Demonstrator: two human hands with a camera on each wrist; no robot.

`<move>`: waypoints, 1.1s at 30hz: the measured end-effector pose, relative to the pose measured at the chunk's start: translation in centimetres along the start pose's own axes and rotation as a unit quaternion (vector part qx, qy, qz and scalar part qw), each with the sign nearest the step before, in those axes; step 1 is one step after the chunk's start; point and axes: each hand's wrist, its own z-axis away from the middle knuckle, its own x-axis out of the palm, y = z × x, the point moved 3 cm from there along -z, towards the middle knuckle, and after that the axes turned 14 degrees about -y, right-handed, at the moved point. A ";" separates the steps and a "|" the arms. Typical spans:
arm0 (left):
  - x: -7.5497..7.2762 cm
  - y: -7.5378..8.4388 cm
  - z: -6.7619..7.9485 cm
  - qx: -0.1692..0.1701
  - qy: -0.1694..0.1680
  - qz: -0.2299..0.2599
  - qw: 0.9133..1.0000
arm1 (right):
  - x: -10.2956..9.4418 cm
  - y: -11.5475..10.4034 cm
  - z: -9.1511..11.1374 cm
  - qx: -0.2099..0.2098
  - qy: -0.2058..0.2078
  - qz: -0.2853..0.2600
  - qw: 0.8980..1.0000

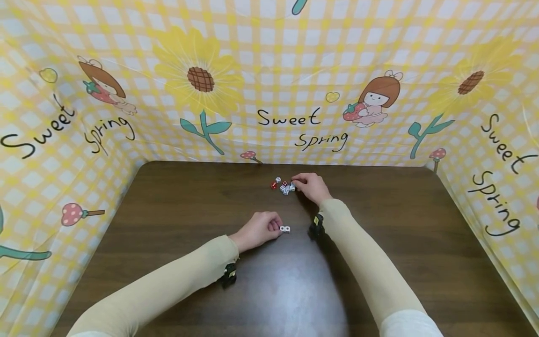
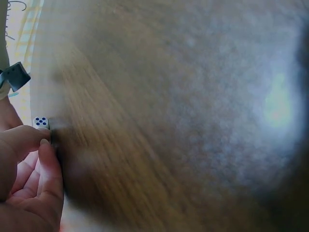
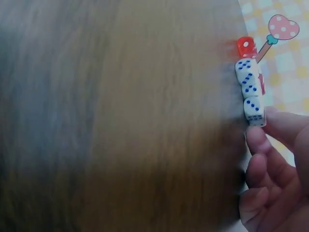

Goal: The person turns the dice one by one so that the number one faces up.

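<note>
I see the left hand (image 1: pixel 258 230) pinching at two small white cubic dice (image 1: pixel 285 229), side by side on the dark brown wooden table (image 1: pixel 202 201). Farther back, the right hand (image 1: pixel 312 188) grips a blue-pipped white die (image 3: pixel 253 107) beside clustered red and white dice (image 1: pixel 283 188).

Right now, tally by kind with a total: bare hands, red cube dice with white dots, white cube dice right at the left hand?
Bare hands, left hand and right hand: 2
Red cube dice, visible: 2
White cube dice at left hand, visible: 2
Total: 6
</note>
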 end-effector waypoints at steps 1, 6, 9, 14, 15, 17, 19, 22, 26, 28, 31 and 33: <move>0.0 0.0 0.0 0.000 -0.001 0.001 1.000 | -0.1 0.1 0.0 0.000 -0.001 0.004 1.000; -0.1 0.2 -0.1 -0.002 -0.007 0.004 1.000 | -0.6 0.5 0.1 -0.001 0.004 0.001 1.000; -0.2 0.3 0.0 -0.005 -0.009 0.003 1.000 | -0.8 0.6 0.2 0.000 0.001 -0.014 1.000; -0.1 0.3 0.0 -0.012 -0.011 0.004 1.000 | -0.8 0.4 0.5 -0.003 -0.006 -0.012 1.000; -0.1 0.3 0.0 -0.012 -0.010 0.003 1.000 | -0.8 0.5 0.5 -0.002 -0.006 -0.010 1.000; -0.1 0.3 0.0 -0.008 -0.009 0.001 1.000 | -0.8 0.6 0.4 0.003 -0.007 -0.008 1.000; -0.1 0.3 0.0 -0.006 -0.008 0.000 1.000 | -0.9 0.7 0.5 0.013 -0.008 -0.013 1.000; -0.1 0.3 0.0 -0.006 -0.006 -0.002 1.000 | -1.1 0.9 0.6 0.024 -0.010 -0.036 0.999; 0.0 0.3 0.0 -0.007 -0.007 -0.002 1.000 | -1.1 1.3 0.6 0.023 -0.019 -0.055 0.998; 0.0 0.3 0.1 -0.009 -0.008 -0.001 1.000 | -1.0 1.4 0.5 0.019 -0.027 -0.049 0.998; 0.1 0.2 0.0 -0.012 -0.011 0.000 1.000 | -1.0 1.3 0.3 0.016 -0.032 -0.038 0.999; 0.1 0.2 0.0 -0.009 -0.011 -0.002 1.000 | -1.0 1.2 0.3 0.016 -0.030 -0.039 0.999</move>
